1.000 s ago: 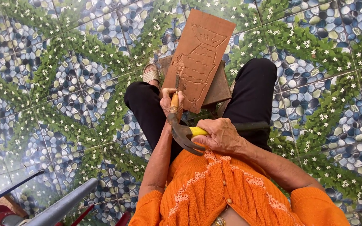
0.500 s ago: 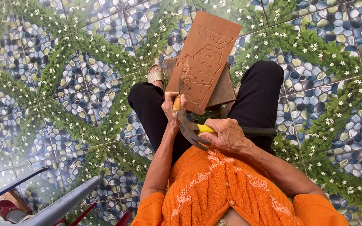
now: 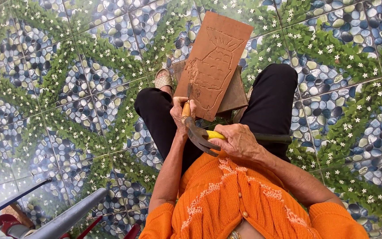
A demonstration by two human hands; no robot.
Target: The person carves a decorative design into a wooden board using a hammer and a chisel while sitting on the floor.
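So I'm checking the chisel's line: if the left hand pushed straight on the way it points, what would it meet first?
The left hand points up the picture, its chisel already at the board. It would likely meet the carved board first, though depth is hard to judge.

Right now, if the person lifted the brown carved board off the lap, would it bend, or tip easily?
The carved board looks flat with straight edges, so probably stiff, not floppy. It leans tilted on a darker block between the knees, so it may tip or slide if pushed. The left hand holds a chisel to its lower edge, the right hand a hammer.
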